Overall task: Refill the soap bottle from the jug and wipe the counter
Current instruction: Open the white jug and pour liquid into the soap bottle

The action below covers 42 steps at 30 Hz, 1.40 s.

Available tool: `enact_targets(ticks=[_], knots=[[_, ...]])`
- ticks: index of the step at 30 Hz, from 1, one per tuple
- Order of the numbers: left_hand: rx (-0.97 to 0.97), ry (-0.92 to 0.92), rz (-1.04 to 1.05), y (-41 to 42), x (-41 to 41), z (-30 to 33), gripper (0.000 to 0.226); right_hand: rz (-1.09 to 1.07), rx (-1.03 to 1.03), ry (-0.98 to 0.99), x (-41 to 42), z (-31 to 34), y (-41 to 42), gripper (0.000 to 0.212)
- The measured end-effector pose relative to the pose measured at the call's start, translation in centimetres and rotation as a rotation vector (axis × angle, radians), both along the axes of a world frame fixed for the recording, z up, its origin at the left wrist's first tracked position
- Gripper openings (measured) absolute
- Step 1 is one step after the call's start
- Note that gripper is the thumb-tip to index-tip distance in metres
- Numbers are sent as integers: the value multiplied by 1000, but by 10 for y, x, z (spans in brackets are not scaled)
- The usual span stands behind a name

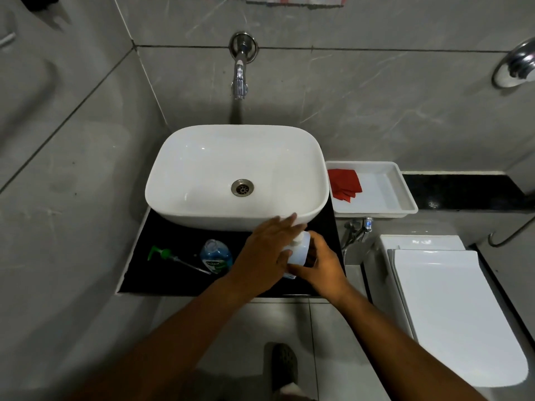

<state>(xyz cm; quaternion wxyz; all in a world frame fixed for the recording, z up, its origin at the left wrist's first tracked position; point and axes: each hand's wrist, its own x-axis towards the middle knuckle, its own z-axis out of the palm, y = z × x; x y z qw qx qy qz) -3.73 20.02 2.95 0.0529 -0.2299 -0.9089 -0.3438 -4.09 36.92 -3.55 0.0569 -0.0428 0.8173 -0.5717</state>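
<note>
A small white jug (299,253) stands on the black counter (173,282) in front of the sink, towards the right. My right hand (321,266) grips its body from the right and front. My left hand (267,253) lies against the jug's top and left side, thumb on its body and fingers stretched past the white cap. The clear soap bottle (216,256) with blue liquid stands open, to the left of the jug. Its green pump (173,257) lies on the counter beside it. A folded red cloth (344,185) rests in a white tray (405,195).
The white basin (202,169) fills the back of the counter under a chrome wall tap (241,73). A closed white toilet (451,308) stands to the right, below the tray. A grey tiled wall closes in on the left. My foot (285,363) shows on the floor.
</note>
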Motion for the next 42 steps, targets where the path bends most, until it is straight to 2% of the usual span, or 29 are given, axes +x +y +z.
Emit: enact_targets(ticks=[3, 5, 8, 12, 15, 20, 26, 32, 37, 42], knots=[[-24, 64, 9, 8, -7, 4, 30, -5, 23, 20, 0, 2, -3, 73], [-23, 54, 59, 11, -9, 6, 22, -11, 25, 19, 0, 1, -4, 73], [-6, 15, 129, 13, -11, 5, 24, -20, 24, 18, 0, 0, -5, 74], [175, -13, 308, 8, -13, 9, 27, -43, 6, 9, 1, -2, 3, 74], [236, -80, 406, 0, -11, -1, 22, -71, 0, 4, 4, -2, 22, 76], [131, -372, 354, 2, -2, -56, 28, -133, 11, -28, 3, 1, 49, 75], [4, -444, 326, 16, -18, -94, 36, -115, 10, -56, 3, 3, 50, 74], [-13, -444, 329, 16, -29, -116, 37, -118, -34, -89, 6, -6, 52, 81], [-142, -263, 284, 10, -24, -113, 55, -170, -35, -101, 8, -10, 50, 72], [-109, -185, 288, -9, 9, -104, 56, -199, -44, -97, 7, -7, 42, 73]])
